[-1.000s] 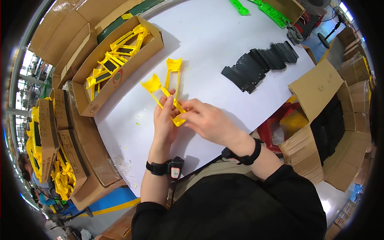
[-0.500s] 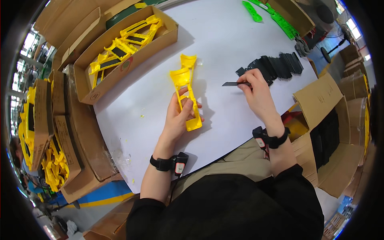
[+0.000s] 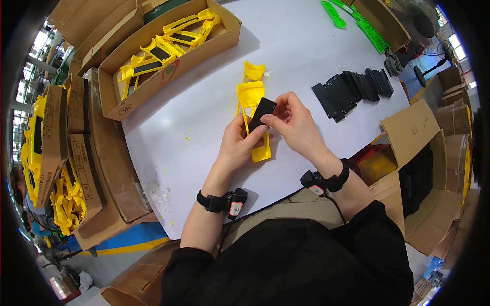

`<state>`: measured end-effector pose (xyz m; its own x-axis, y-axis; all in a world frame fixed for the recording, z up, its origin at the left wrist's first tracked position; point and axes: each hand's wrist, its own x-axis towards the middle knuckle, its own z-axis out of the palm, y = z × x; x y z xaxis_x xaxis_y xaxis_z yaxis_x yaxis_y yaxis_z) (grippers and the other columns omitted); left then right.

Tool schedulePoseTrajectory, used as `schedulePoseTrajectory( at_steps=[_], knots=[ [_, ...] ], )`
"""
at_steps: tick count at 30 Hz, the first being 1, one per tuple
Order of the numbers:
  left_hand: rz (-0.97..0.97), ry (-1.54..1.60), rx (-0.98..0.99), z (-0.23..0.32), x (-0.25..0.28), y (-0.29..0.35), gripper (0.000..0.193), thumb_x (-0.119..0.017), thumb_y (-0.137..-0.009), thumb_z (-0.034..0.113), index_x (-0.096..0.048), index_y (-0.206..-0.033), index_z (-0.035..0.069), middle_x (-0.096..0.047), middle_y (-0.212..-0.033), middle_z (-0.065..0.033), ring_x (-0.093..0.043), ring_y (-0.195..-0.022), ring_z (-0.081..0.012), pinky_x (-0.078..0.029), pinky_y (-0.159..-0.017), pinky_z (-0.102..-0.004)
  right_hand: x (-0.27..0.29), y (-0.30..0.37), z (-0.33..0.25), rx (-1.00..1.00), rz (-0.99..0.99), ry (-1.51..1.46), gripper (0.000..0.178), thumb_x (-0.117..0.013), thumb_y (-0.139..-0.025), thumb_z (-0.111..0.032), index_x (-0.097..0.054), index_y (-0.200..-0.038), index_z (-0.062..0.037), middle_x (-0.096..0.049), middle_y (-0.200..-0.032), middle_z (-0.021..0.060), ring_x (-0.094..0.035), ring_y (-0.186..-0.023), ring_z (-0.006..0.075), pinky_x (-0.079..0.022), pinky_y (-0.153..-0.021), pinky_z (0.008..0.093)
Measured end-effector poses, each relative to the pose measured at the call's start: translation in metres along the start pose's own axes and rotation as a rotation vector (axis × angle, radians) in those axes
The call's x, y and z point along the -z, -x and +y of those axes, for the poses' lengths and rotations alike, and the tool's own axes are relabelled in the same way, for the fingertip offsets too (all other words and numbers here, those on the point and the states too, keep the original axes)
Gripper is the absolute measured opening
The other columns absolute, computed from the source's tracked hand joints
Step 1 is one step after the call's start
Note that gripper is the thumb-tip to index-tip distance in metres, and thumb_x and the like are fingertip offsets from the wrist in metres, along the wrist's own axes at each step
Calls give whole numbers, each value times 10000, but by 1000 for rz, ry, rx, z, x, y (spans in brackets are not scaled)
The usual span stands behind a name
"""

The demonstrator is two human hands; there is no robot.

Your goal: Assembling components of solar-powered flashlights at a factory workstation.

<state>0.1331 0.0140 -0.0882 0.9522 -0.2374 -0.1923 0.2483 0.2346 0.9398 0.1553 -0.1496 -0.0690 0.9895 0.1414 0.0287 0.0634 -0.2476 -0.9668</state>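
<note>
A yellow plastic frame (image 3: 251,93) with open sections and curved ends lies in the grip of my left hand (image 3: 240,138), whose fingers wrap round its lower half. My right hand (image 3: 296,125) pinches a flat black rectangular plate (image 3: 262,114) between thumb and fingers. The plate is tilted over the frame's middle opening, and my left thumb rests close to its lower end. Whether it sits inside the frame I cannot tell. Right of my right hand, a fanned row of similar black plates (image 3: 352,91) lies on the white table (image 3: 199,153).
A cardboard box (image 3: 173,71) of yellow frames with black inserts stands at the far left. More yellow parts (image 3: 69,201) fill boxes beside the table. Green plastic parts (image 3: 367,33) lie at the far right. An open carton (image 3: 416,176) with black pieces stands at right.
My right hand has carried the black plate leftward from beside the row to the yellow frame. The plate now shows its broad face. My left hand still holds the frame.
</note>
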Motion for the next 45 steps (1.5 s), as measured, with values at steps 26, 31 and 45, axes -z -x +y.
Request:
schedulePoseTrajectory(
  at_steps=[26, 31, 45],
  knots=[
    [72, -51, -309, -3, 11, 2, 112, -546, -891, 31, -523, -1000, 25, -576, -885, -20, -565, -790, -96, -477, -737, -242, -21, 33, -16, -149, -324, -57, 473, -667, -861, -259, -415, -1153, 15, -544, -830, 87, -566, -703, 136, -466, -616, 285],
    [-40, 235, -108, 2, 12, 5, 91, -544, -905, 78, -571, -972, 24, -605, -934, -47, -579, -795, -93, -485, -697, -242, -31, 38, -15, -156, -248, -167, 436, -643, -885, -342, -404, -1032, -8, -552, -797, 84, -551, -676, 119, -456, -595, 270],
    [39, 272, 26, 8, 1, 9, 215, -604, -914, 216, -572, -1005, 24, -634, -760, -51, -582, -541, -99, -441, -401, -215, -44, 46, -1, -109, -208, -530, 554, -581, -902, -273, -253, -1254, 2, -548, -798, 52, -534, -628, 92, -458, -548, 231]
  ],
)
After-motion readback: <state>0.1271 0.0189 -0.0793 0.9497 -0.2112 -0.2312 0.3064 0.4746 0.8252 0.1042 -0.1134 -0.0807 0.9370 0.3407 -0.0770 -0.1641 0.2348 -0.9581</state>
